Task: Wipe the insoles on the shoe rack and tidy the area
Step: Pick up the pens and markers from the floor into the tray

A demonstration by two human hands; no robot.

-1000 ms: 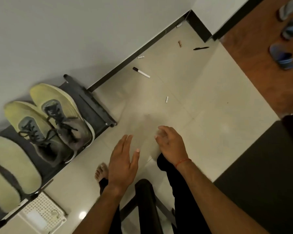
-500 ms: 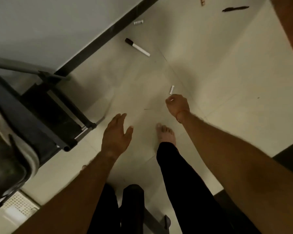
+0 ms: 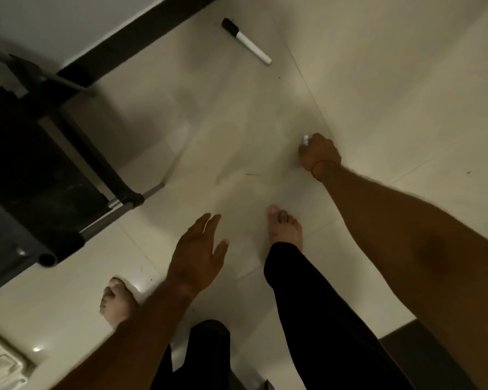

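Observation:
My right hand (image 3: pixel 320 153) is down at the pale tiled floor, fingers curled around a small white cylindrical piece (image 3: pixel 305 139) that sticks out at the thumb side. My left hand (image 3: pixel 199 256) hovers lower in the view with its fingers spread and nothing in it. The black shoe rack (image 3: pixel 54 170) fills the left side, seen from above at its end. Neither insoles nor shoes show in this view. A white marker with a black cap (image 3: pixel 245 40) lies on the floor beyond my right hand.
A black skirting board (image 3: pixel 141 38) runs along the grey wall at the top left. A white perforated plastic basket (image 3: pixel 0 364) sits at the bottom left corner. My bare feet (image 3: pixel 285 229) stand on the tiles below the hands. A dark mat (image 3: pixel 423 358) edges the bottom right.
I have bent down toward the floor and the shoes have left the view. My right hand reached to the small white piece on the tiles and closed on it.

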